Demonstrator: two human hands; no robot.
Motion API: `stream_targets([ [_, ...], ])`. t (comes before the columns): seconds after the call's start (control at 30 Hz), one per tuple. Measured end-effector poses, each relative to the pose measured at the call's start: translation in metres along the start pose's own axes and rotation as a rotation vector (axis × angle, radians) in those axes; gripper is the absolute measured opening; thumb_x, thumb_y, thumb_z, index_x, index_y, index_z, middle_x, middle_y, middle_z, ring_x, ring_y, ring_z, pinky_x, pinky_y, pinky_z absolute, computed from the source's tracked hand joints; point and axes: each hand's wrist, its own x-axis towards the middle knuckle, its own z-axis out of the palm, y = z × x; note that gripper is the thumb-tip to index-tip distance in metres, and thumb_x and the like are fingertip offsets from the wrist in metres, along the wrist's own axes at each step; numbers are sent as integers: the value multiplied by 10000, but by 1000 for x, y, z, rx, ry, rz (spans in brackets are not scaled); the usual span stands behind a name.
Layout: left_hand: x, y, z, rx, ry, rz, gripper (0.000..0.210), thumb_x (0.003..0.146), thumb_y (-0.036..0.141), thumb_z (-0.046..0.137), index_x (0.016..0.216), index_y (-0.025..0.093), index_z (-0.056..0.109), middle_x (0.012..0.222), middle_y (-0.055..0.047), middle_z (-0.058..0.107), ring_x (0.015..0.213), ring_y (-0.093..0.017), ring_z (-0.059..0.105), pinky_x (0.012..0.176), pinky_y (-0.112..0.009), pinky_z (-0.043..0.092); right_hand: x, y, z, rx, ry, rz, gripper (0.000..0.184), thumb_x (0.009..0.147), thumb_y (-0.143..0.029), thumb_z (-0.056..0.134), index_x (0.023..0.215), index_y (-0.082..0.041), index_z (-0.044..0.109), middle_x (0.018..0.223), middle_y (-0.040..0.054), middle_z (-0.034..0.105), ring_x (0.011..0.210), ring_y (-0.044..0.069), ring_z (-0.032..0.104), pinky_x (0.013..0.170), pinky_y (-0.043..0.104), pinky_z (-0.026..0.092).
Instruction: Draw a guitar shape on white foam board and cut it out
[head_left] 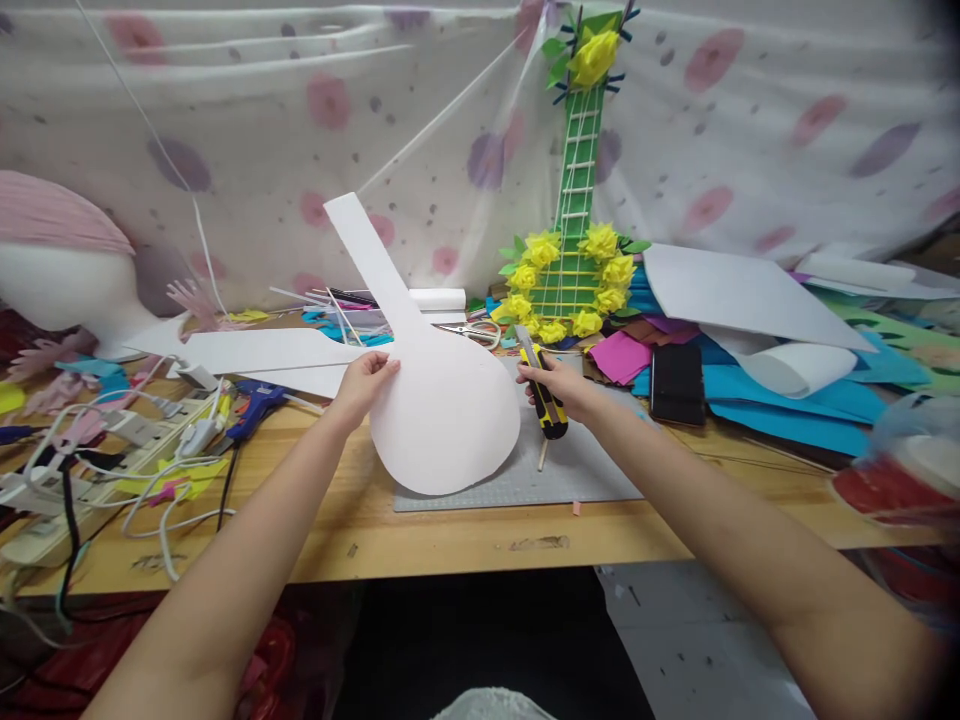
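My left hand [364, 388] pinches the left edge of a white guitar-shaped cutout [446, 415], with its rounded body low and its straight neck slanting up to the left. The cutout is tilted up over a grey cutting mat [592, 475]. In my right hand [559, 388] is a yellow and black utility knife [551, 410], its blade end pointing up beside the cutout's right edge. A thin stick [542, 455] lies on the mat below the knife. Behind stands a green guitar-shaped piece [577, 190] with yellow paper flowers and white strings.
A blue glue gun [257, 408] and a power strip [112, 470] with tangled cables lie left. Scissors [480, 333] rest behind the cutout. A black phone [676, 384] and stacked coloured sheets [795, 410] are right. A foam head [67, 270] stands far left.
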Motion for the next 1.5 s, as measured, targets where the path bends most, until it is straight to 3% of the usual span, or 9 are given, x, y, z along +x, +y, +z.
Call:
stream_targets([
  [0.17, -4, -4, 4, -39, 15, -34, 400, 489, 427, 785, 711, 166, 581, 677, 2, 623, 611, -130, 542, 594, -249, 413, -5, -5, 3, -78, -29, 19, 279, 696, -270, 715, 889, -226, 519, 640, -36, 548, 502, 96, 519, 444, 226, 460],
  [0.33, -7, -7, 2, -54, 62, -68, 376, 509, 420, 767, 709, 175, 564, 664, 15, 603, 597, -123, 521, 569, -241, 400, -2, -4, 0, 12, -28, 62, 201, 746, -285, 674, 858, -197, 532, 662, -13, 584, 499, 81, 509, 465, 217, 469],
  [0.7, 2, 2, 4, -58, 126, 62, 332, 602, 417, 687, 817, 188, 581, 728, 10, 600, 628, -126, 520, 602, -242, 404, -1, 5, -4, -33, -23, 62, 170, 774, -288, 649, 850, -192, 532, 736, 27, 673, 524, 88, 526, 473, 209, 469],
  [0.87, 12, 1, 9, 11, 184, 87, 274, 669, 417, 631, 792, 177, 584, 737, -4, 598, 646, -137, 523, 639, -265, 416, 3, 7, -7, -74, 95, -35, 152, 801, -309, 616, 813, -190, 522, 667, -4, 613, 500, 78, 509, 467, 206, 465],
  [1.0, 16, -13, 5, 125, 321, 105, 200, 745, 379, 565, 779, 182, 544, 757, -8, 577, 712, -148, 530, 714, -276, 422, 0, 7, -14, -51, 147, -42, 172, 811, -336, 603, 799, -197, 503, 638, -15, 590, 500, 78, 499, 478, 209, 469],
  [1.1, 14, -22, 5, 170, 495, 65, 132, 803, 327, 508, 841, 201, 494, 814, -10, 564, 778, -154, 538, 769, -287, 417, -9, 7, -14, -62, 94, -22, 182, 795, -336, 623, 849, -200, 515, 733, 13, 642, 530, 86, 517, 480, 215, 468],
  [1.2, 7, -29, 13, 175, 575, 13, 80, 845, 289, 445, 866, 212, 454, 854, -15, 552, 818, -153, 538, 789, -289, 411, -16, 8, -4, -44, 12, 9, 192, 776, -312, 643, 881, -193, 534, 832, 37, 664, 557, 89, 531, 481, 219, 469],
  [1.37, -7, -32, 19, 304, 554, -10, 88, 861, 285, 410, 849, 212, 458, 867, -32, 577, 821, -167, 548, 741, -279, 412, -11, 12, 12, 91, 1, 80, 235, 663, -182, 721, 778, -184, 516, 619, -23, 569, 529, 86, 510, 491, 216, 467],
  [1.5, -13, -14, -3, 735, 334, -8, 362, 885, 422, 340, 622, 214, 476, 649, -50, 561, 688, -220, 545, 626, -312, 375, -1, 13, 1, 72, -18, 70, 261, 631, -173, 737, 752, -180, 505, 561, -44, 518, 502, 80, 490, 499, 221, 459],
])
